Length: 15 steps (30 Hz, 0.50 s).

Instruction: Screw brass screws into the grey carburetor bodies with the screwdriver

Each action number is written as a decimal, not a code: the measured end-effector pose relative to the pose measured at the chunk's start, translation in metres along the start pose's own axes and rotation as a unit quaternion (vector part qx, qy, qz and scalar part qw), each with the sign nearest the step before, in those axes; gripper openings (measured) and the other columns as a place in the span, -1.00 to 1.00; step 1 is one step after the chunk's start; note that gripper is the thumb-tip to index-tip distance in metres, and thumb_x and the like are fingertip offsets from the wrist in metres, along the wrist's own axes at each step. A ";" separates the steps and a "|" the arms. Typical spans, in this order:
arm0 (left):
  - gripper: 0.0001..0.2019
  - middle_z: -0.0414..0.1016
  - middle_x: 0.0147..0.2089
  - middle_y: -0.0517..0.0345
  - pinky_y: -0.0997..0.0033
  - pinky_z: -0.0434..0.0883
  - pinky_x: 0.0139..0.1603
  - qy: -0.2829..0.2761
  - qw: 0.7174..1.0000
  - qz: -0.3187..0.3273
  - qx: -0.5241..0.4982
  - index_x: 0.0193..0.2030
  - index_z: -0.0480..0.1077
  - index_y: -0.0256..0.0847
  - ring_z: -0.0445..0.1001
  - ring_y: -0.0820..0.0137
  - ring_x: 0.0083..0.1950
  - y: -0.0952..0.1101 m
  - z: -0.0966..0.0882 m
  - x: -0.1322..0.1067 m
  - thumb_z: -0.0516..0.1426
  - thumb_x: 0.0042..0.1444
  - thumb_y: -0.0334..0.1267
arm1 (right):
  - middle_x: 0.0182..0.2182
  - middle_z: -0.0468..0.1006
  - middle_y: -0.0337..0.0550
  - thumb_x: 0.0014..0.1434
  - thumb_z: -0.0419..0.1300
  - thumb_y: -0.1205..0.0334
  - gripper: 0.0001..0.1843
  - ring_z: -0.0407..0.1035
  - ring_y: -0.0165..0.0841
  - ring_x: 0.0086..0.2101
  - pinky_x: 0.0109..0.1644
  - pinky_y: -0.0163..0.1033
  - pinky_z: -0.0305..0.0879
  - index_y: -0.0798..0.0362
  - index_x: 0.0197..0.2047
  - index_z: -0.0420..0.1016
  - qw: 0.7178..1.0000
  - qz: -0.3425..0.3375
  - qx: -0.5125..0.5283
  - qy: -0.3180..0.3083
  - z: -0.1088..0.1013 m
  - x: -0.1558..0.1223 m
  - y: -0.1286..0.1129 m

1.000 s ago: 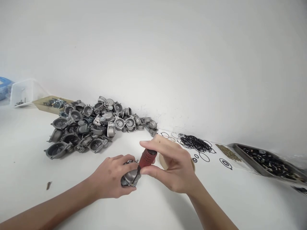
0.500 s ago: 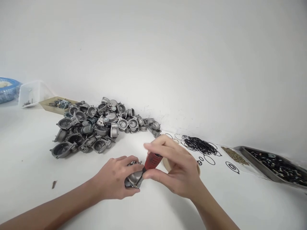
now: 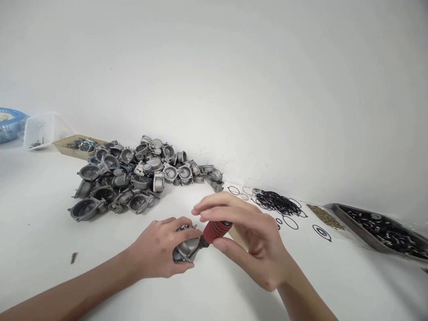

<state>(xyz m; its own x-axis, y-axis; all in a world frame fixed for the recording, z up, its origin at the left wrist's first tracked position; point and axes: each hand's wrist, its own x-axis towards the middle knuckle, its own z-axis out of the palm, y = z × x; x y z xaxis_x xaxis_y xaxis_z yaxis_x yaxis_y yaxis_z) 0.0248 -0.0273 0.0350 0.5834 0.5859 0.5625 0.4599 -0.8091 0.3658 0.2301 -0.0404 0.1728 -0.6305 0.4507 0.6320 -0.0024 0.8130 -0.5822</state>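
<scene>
My left hand (image 3: 163, 247) is closed around a grey metal carburetor float bowl (image 3: 188, 248) and presses it on the white table. A short screwdriver (image 3: 216, 231) with a red handle and black end leans over the bowl, its tip down at the bowl's near edge. Around the handle are the thumb and fingers of my right hand (image 3: 252, 240), in a loose grip. The exact spot under the tip is too small to make out.
A heap of similar float bowls (image 3: 154, 165) lies at the back left. Bins (image 3: 63, 147) stand beyond it. To the right are black rubber rings (image 3: 277, 203), small brass parts (image 3: 324, 216) and a dark tray (image 3: 363, 232) of parts. A small brown piece (image 3: 74, 257) lies at left.
My right hand has loosened and its fingers have spread around the handle. The screwdriver's handle has tilted to the right. My left hand and the bowl stay in place.
</scene>
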 end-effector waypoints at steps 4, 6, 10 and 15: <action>-0.42 0.60 0.17 0.13 0.25 0.56 -0.30 -0.007 1.000 -0.005 0.000 0.21 0.39 0.06 0.67 0.13 -0.09 0.001 0.000 0.000 0.41 0.05 -0.13 | -0.25 0.62 -0.18 0.26 0.43 0.43 -0.53 0.51 -0.36 -0.33 -0.19 -0.16 0.52 -0.10 0.20 0.63 0.997 -0.009 -0.046 0.061 0.001 0.000 0.003; -0.43 0.60 0.16 0.16 0.26 0.55 -0.32 -0.013 1.000 -0.014 0.001 0.20 0.40 0.06 0.67 0.15 -0.11 0.001 0.000 0.000 0.41 0.04 -0.14 | -0.35 0.56 -0.26 0.19 0.51 0.41 -0.47 0.46 -0.38 -0.37 -0.20 -0.17 0.50 -0.12 0.20 0.63 0.992 -0.018 -0.090 0.088 0.004 0.000 0.004; -0.42 0.59 0.19 0.14 0.19 0.58 -0.28 -0.012 1.000 -0.012 0.007 0.20 0.40 0.04 0.67 0.12 -0.10 0.001 0.000 0.000 0.42 0.04 -0.14 | -0.10 0.58 -0.07 0.33 0.33 0.44 -0.51 0.51 -0.36 -0.28 -0.20 -0.17 0.54 -0.03 0.29 0.56 0.998 -0.008 -0.053 0.028 0.002 -0.001 0.000; -0.42 0.60 0.19 0.09 0.23 0.56 -0.32 0.006 1.000 0.007 0.009 0.20 0.40 0.02 0.68 0.11 -0.10 0.000 0.000 -0.001 0.42 0.04 -0.13 | -0.21 0.63 -0.10 0.34 0.28 0.49 -0.56 0.52 -0.34 -0.26 -0.24 -0.20 0.52 0.00 0.23 0.59 0.999 -0.015 -0.032 0.021 -0.002 -0.001 -0.002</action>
<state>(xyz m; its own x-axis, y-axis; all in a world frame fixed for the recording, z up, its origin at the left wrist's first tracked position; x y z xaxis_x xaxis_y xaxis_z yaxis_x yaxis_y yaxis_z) 0.0241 -0.0278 0.0346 0.5816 0.5746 0.5758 0.4641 -0.8157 0.3453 0.2323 -0.0417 0.1737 -0.5978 0.4392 0.6707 0.0292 0.8479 -0.5293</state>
